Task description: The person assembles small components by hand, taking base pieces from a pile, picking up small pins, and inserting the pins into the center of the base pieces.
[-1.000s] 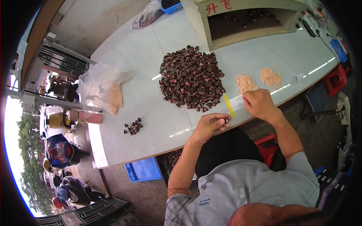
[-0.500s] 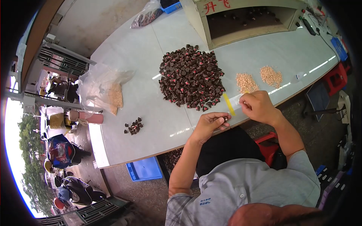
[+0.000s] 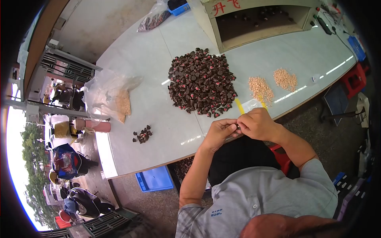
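My left hand (image 3: 217, 134) is closed on a small dark piece (image 3: 238, 127) at the table's front edge. Fingers of my right hand (image 3: 257, 123) are pinched together against that same piece; anything between them is too small to make out. Beyond my hands lies a large heap of dark brown pieces with pink-red parts (image 3: 201, 83). Two small piles of beige bits sit to the right, a nearer pile (image 3: 260, 88) and a farther pile (image 3: 285, 79). Yellow tape strips (image 3: 238, 106) mark the tabletop beside my hands.
On the left of the table (image 3: 154, 154) are a small cluster of dark pieces (image 3: 143, 135) and a clear plastic bag (image 3: 113, 95) with beige bits. An open-fronted box (image 3: 214, 27) stands at the back. Below the table is a blue tray (image 3: 154, 179).
My right hand has moved left and toward me from beside the nearer beige pile, and now meets my left hand at the dark piece. My left hand stays nearly in place.
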Action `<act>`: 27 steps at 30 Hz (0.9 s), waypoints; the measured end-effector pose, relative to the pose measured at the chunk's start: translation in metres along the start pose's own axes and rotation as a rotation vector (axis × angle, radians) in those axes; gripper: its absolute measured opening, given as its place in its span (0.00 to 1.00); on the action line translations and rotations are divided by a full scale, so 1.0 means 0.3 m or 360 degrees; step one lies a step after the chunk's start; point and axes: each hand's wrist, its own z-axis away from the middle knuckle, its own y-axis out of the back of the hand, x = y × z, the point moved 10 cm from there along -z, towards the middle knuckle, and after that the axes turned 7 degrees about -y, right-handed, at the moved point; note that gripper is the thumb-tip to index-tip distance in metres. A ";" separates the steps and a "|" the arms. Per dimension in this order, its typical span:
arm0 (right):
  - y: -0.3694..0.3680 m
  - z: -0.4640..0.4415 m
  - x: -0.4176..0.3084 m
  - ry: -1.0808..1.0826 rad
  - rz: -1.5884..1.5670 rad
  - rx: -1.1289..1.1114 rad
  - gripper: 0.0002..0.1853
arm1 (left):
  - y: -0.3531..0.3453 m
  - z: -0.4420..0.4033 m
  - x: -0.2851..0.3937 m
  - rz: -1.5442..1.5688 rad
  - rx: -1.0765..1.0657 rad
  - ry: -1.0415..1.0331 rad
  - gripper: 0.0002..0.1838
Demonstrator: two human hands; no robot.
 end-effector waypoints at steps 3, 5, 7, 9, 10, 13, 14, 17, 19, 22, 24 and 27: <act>-0.017 0.004 0.016 -0.0056 -0.0076 -0.0061 0.06 | 0.001 0.002 0.001 -0.0019 0.0002 0.0004 0.15; 0.001 -0.004 0.035 -0.0204 -0.0258 -0.0103 0.05 | -0.004 0.006 0.009 0.0008 0.0001 -0.0008 0.15; 0.002 -0.005 0.080 -0.0522 -0.0502 -0.0165 0.04 | -0.005 0.006 0.015 0.0016 -0.0020 -0.0019 0.15; 0.026 -0.003 0.086 -0.0732 -0.0782 -0.0174 0.03 | -0.001 0.002 0.011 0.0009 -0.0058 -0.0024 0.16; 0.058 -0.006 0.066 -0.0780 -0.0942 -0.0153 0.02 | -0.003 0.002 0.010 0.0013 -0.0063 -0.0021 0.16; 0.353 -0.011 -0.149 -0.0150 -0.0950 0.0278 0.03 | -0.005 0.005 0.018 0.0010 -0.0040 -0.0004 0.17; 0.461 0.007 -0.228 0.0101 -0.0927 0.0420 0.03 | -0.008 0.005 0.021 -0.0003 -0.0021 0.0016 0.18; 0.676 0.035 -0.385 0.0529 -0.1048 0.0535 0.04 | -0.007 0.000 0.013 -0.0006 -0.0012 0.0038 0.17; 0.729 0.020 -0.423 0.0621 -0.1110 0.0512 0.04 | -0.005 0.004 0.017 -0.0030 -0.0020 0.0033 0.17; 0.724 -0.017 -0.437 0.0655 -0.1154 0.0454 0.04 | -0.009 -0.003 0.020 -0.0025 -0.0036 0.0004 0.17; 0.697 -0.041 -0.437 0.0662 -0.1176 0.0423 0.05 | -0.012 -0.001 0.021 -0.0015 -0.0025 0.0002 0.17; 0.689 -0.060 -0.439 0.0675 -0.1210 0.0407 0.05 | -0.016 0.001 0.023 0.0005 -0.0024 0.0007 0.17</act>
